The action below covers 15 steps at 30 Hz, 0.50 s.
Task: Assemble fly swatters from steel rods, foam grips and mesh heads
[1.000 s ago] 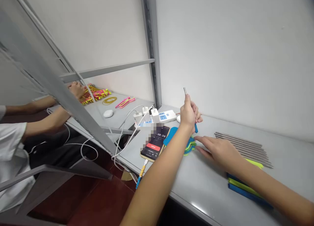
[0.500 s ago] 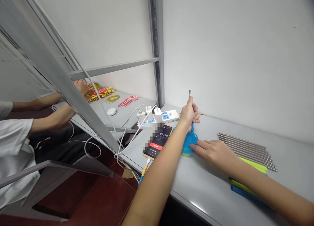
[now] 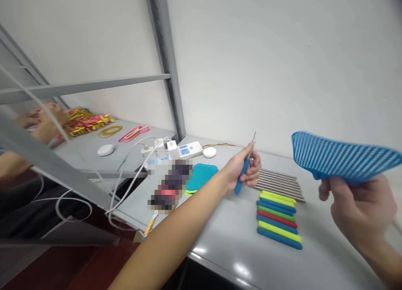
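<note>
The row of coloured handles (image 3: 277, 219) is taken as reference. The left hand (image 3: 244, 170) is positioned beyond its left end, forearm outstretched; a blue-handled rod (image 3: 240, 181) is enclosed by curled fingers, metal tip upward. The right hand (image 3: 361, 206) is held up right of the row; a blue mesh paddle (image 3: 342, 156) is pinched by its edge, thumb uppermost. Steel rods (image 3: 279, 183) are laid behind the row.
</note>
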{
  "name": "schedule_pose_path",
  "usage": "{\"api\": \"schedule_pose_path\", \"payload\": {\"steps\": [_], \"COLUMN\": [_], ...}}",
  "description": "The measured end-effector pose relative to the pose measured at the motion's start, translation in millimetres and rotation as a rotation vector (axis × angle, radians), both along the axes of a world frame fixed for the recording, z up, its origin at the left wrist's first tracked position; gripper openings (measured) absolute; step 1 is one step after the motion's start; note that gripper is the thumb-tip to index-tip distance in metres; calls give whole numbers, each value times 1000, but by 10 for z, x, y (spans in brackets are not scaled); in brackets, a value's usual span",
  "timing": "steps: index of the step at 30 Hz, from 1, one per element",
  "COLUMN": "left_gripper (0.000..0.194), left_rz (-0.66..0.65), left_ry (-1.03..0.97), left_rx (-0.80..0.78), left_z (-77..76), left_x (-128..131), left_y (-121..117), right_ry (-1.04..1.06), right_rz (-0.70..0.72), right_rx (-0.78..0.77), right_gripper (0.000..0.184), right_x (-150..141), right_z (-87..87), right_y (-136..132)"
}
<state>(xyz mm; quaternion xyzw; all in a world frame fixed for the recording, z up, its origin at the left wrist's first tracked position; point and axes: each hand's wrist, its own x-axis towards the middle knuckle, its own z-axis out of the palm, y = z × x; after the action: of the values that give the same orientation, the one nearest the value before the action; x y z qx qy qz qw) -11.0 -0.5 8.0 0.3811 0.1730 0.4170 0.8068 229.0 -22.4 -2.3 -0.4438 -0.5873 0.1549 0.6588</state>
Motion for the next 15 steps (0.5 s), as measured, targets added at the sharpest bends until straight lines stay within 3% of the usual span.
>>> {"api": "schedule_pose_path", "payload": {"steps": [3, 6, 10, 15], "left_gripper": [47, 42, 34, 37], "left_rz": [-227, -376, -359, -233], "left_ry": [49, 96, 135, 166], "left_rx": [-40, -90, -70, -66], "left_z": [-95, -180, -279, -333], "left_x": [335, 565, 700, 732], "left_y": [-216, -397, -460, -393], "right_ry": [290, 435, 576, 541], "right_rz": [290, 447, 495, 540], "right_rx": [-193, -374, -459, -491], "right_gripper": [16, 12, 14, 17], "right_x": [34, 45, 44, 30], "right_z": [-24, -44, -56, -76], "right_y": [61, 72, 47, 29]}}
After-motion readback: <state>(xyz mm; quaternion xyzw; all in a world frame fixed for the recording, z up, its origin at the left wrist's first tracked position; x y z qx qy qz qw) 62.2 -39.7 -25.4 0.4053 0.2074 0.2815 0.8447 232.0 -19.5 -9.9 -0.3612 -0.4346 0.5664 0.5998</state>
